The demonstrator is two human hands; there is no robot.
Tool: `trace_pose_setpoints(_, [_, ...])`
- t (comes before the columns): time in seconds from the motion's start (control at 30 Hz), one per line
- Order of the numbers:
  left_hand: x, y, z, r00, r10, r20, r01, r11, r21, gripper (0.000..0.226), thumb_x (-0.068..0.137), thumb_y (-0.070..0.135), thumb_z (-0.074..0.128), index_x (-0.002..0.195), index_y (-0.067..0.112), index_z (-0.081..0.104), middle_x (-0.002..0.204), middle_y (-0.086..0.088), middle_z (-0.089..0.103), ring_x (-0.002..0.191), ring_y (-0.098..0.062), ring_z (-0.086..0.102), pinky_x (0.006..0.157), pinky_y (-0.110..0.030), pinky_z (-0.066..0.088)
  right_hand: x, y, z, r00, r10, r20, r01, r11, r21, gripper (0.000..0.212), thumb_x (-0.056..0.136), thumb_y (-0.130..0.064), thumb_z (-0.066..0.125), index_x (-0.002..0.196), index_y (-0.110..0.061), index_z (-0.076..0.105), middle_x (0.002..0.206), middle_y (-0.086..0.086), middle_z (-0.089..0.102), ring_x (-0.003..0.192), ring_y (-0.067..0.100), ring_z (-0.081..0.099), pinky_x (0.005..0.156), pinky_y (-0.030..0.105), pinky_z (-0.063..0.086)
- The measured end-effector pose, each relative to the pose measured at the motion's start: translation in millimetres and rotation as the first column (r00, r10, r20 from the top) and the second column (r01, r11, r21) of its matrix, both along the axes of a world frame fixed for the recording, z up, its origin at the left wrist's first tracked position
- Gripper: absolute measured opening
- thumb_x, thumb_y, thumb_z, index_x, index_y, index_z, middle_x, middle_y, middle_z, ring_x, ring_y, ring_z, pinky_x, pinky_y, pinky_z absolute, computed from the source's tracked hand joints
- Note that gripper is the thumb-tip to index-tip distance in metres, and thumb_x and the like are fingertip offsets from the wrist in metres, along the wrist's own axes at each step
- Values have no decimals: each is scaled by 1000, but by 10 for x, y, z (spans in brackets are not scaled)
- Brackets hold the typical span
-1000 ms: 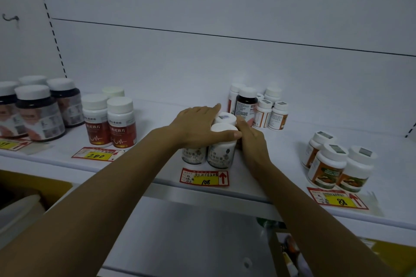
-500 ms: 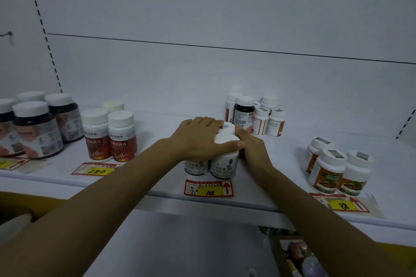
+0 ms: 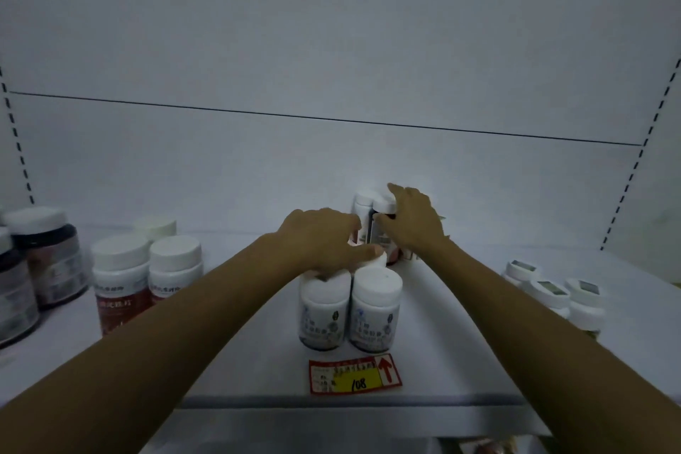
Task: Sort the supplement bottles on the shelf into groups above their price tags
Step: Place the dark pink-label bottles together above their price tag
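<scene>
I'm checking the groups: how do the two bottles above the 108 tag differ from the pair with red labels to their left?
The two front bottles have white labels with dark print; the red-labelled pair has red bands. The left hand rests on the front group; nothing touches the red pair. All have white caps and stand upright.

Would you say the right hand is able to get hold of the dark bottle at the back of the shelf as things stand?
Probably yes. The right hand is already curled around the dark bottle, fingers on its white cap. The left hand rests on the front bottles and does not block it.
</scene>
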State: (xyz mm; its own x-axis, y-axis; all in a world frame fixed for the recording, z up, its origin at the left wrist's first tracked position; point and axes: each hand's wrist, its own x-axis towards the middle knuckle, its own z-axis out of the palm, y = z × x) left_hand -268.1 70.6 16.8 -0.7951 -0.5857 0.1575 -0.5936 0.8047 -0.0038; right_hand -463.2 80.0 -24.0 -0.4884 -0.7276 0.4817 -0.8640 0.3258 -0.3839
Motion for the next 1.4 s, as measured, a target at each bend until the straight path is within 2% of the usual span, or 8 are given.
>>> trace_pose_setpoints(0.13, [25,-59,-2,996,-16,-92,18,1000,24,57,85,66,40,125,27,50,122,4,61,108,-16,56,86,-32,41,-66,-176,39,997,-58,-42,63,991,122,56,89,-44,53,136,-16,44,131,13,56,118,32,52,98,40,40])
trace_pose_setpoints(0.4, [47,-73,-38,952,-1,-307,10,1000,28,51,88,52,48,130,23,47,139,-2,45,118,-22,50,96,-38,42,94,-49,90,995,-67,69,76,989,-130,48,77,-46,67,118,-23,58,118,3,65,106,23,60,99,38,41])
trace_pose_setpoints(0.67, [-3,-55,68,824,93,-559,23,980,197,66,80,44,63,135,20,35,133,-4,49,116,-22,51,88,-34,43,616,244,705,903,357,238,-231,872,-431,49,73,-30,77,117,-18,61,116,0,64,101,18,61,87,31,52])
trace_pose_setpoints(0.9, [373,380,117,488,99,-867,182,960,211,76,72,39,75,135,29,33,131,4,50,113,-13,54,91,-34,52,1149,726,1041,468,681,563,-188,699,-690,38,80,-23,73,116,-17,63,111,6,66,92,13,65,73,23,55])
trace_pose_setpoints(1.0, [659,802,68,336,299,-893,412,806,425,61,72,37,74,125,31,43,124,1,56,105,-15,61,85,-35,56,1286,1048,1035,286,755,589,-237,652,-720,37,83,-21,68,119,-15,62,112,8,67,94,18,66,77,29,56])
trace_pose_setpoints(1.17, [932,1631,-290,287,458,-842,569,625,534,50,66,43,66,113,36,49,108,3,67,96,-16,69,77,-29,57,1621,1556,691,19,809,587,-234,574,-784,41,87,-24,61,125,-10,58,107,12,65,94,24,64,86,44,54])
trace_pose_setpoints(1.23, [965,1877,-420,226,499,-837,546,646,533,48,69,36,67,114,33,51,107,0,67,95,-16,68,75,-28,57,1791,1750,523,-94,792,603,-244,569,-785,43,88,-27,59,128,-11,54,107,11,65,94,24,64,82,44,55])
trace_pose_setpoints(1.4, [1068,2216,-558,122,439,-890,234,859,456,64,69,14,77,119,35,44,111,11,58,95,2,61,69,-16,53,2119,2124,201,-38,733,679,-235,654,-719,57,75,-39,62,129,-22,53,115,3,67,103,21,66,82,38,57])
